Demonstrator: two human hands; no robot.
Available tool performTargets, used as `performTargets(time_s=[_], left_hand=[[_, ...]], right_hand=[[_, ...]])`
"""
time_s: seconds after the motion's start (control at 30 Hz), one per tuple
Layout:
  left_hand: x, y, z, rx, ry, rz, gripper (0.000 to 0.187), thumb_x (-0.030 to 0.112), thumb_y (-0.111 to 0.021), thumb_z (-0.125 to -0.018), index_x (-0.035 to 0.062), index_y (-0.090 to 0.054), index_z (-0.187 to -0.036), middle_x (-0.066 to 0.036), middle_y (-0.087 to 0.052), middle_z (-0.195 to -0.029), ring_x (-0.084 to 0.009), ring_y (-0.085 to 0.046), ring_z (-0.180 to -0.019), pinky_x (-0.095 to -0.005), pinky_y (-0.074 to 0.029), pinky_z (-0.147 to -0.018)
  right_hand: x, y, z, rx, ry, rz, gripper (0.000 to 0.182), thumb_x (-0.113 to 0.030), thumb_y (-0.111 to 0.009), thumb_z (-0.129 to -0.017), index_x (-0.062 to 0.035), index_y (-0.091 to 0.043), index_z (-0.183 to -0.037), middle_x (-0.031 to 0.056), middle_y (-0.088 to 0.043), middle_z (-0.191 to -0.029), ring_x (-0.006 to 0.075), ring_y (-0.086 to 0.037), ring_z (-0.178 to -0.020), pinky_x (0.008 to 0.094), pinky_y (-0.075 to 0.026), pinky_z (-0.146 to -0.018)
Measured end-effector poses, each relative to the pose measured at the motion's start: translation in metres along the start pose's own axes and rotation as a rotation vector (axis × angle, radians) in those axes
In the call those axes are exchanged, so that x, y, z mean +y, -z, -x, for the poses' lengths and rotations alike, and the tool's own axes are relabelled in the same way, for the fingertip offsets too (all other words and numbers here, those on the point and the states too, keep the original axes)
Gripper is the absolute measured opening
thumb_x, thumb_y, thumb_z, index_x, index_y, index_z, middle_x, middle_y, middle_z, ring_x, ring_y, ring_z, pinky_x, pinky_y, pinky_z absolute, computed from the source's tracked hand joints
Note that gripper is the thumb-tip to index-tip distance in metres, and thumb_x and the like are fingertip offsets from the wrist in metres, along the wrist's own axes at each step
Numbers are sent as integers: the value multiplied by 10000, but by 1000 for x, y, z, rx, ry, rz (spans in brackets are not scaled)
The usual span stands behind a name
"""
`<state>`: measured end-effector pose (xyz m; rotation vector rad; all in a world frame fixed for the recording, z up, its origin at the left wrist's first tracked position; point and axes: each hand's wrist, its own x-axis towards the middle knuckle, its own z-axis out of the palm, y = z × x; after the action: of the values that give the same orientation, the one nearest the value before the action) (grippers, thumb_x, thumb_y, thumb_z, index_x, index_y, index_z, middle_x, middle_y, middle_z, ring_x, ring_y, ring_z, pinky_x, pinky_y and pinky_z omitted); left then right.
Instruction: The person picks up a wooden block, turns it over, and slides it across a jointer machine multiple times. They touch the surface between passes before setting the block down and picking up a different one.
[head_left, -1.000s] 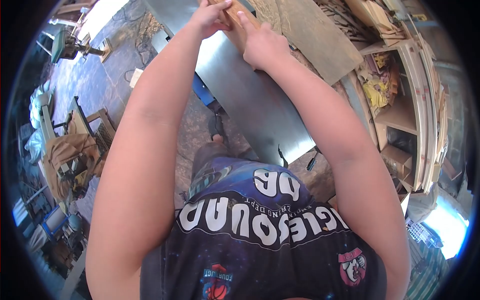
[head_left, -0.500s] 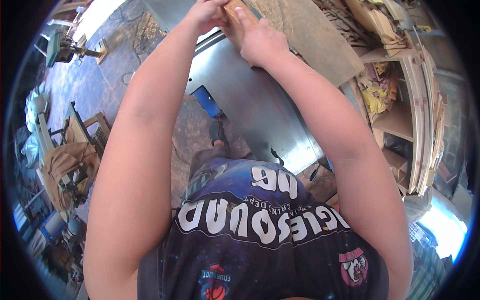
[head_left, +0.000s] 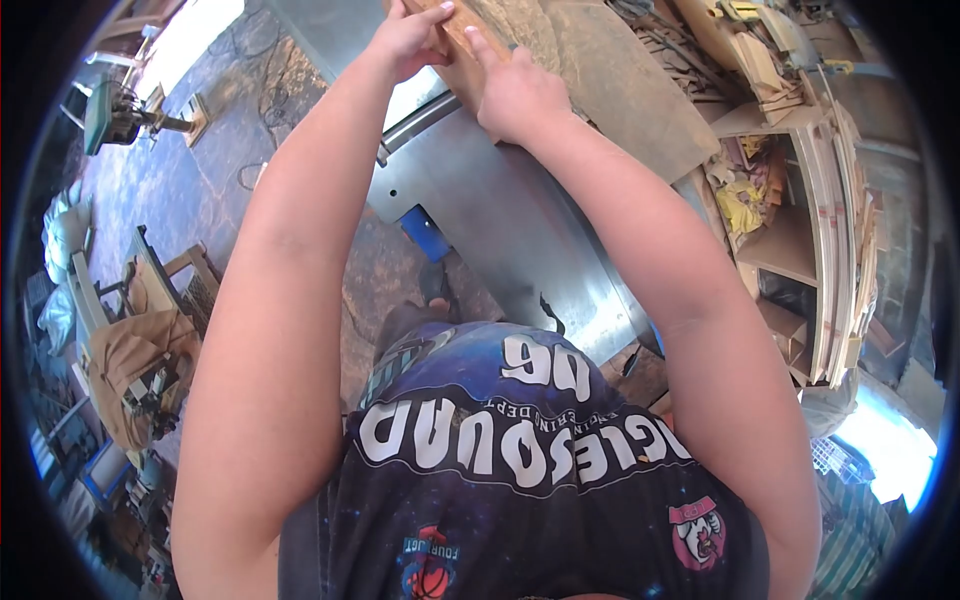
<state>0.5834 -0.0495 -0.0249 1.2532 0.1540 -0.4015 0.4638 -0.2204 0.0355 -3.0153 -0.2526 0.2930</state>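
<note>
Holding a brown wooden plank (head_left: 470,75) with both hands, at the top edge of the view, over a jointer-like metal bench (head_left: 500,210). Gripping the plank's left side with the left hand (head_left: 408,42), fingers bent onto the wood; with the right hand (head_left: 525,97), gripping the nearer part, index finger stretched along the plank. Cannot tell the placing of the hidden fingertips, nor full contact between plank and bench. For good work, press evenly with both hands, guide the plank straight, without rocking, and leave every finger well apart from the slot (head_left: 420,127) across the bench, just beside the plank. Better to watch also the far end, outside the view. To the right, a thin wood panel (head_left: 640,105); farther, a shelf (head_left: 785,245) and yellow scraps (head_left: 740,205).
</note>
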Motion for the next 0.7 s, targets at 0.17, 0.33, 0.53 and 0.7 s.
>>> performTargets(time_s=[0.17,0.33,0.53,0.7], left_hand=[[1,4,-9,33,-8,64,1170,226,-760,-969,355,172,-1664,-194,-686,-1119,-329,-672,-698,-568,-572,-643],[9,7,-13,55,5,81,1174,224,-765,-965,352,170,-1663,-219,-681,-1157,-354,-680,-726,-580,-573,-650],[11,29,-41,36,-2,-3,1072,221,-756,-968,339,49,-1668,-195,-669,-1105,-340,-653,-663,-619,-572,-654],[30,32,-44,16,-44,12,1008,230,-757,-965,353,-33,-1656,-188,-673,-1068,-325,-635,-605,-615,-577,-645]], right_hand=[[-3,0,-11,-1,2,1,855,-221,-618,-919,-281,-243,-1685,294,-550,-1354,439,-694,-1129,499,-572,-966],[-9,4,-22,-23,-13,4,867,-216,-618,-911,-281,-237,-1687,296,-536,-1380,444,-692,-1133,506,-569,-973],[-18,7,-41,-23,-20,9,902,-223,-639,-893,-285,-222,-1690,270,-548,-1352,426,-694,-1140,492,-567,-979],[-27,12,-60,-29,-31,8,875,-244,-608,-916,-311,-207,-1691,261,-561,-1341,420,-685,-1163,493,-553,-999]])
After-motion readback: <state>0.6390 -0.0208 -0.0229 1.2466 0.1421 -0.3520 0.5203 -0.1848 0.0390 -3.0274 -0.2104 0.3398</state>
